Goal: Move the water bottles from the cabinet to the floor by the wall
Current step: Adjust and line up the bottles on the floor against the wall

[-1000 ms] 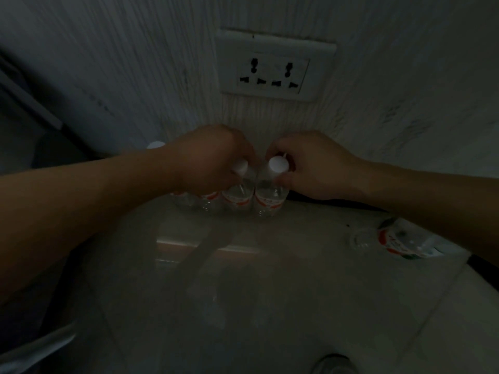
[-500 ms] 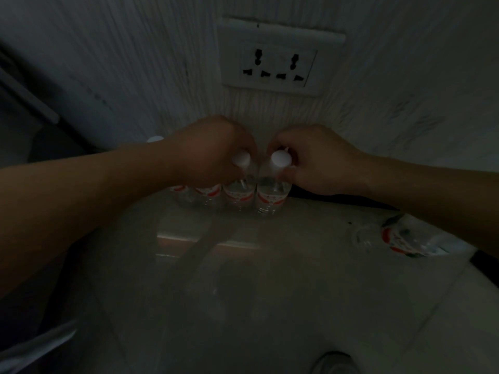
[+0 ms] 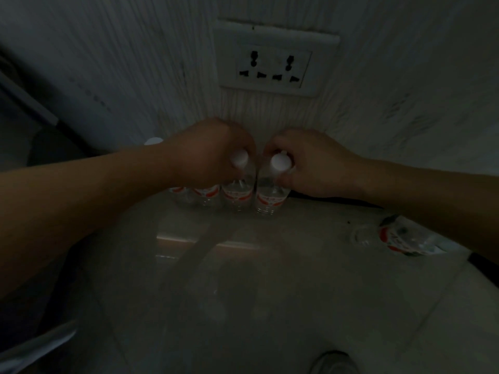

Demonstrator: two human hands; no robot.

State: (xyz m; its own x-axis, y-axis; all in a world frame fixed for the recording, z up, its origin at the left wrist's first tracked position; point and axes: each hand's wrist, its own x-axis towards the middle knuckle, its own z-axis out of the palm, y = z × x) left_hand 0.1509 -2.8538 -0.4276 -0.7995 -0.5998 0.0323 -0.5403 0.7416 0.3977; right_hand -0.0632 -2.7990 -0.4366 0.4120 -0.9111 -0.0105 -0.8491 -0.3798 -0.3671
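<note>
Dimness dulls the whole view. Clear plastic water bottles with red labels stand upright in a row, touching one another, on the glossy pale floor at the foot of the grey streaked wall, toward twelve o'clock from the frame's middle. The left hand reaches in from nine o'clock, its fingers curled round the neck of the second bottle from the right, just under its white cap. The right hand, reaching in from three o'clock, has its fingers curled round the neck of the rightmost bottle. Both held bottles rest on the floor. A white double wall socket sits above the hands. One more labelled bottle lying on its side is at four o'clock, well apart from the row.
</note>
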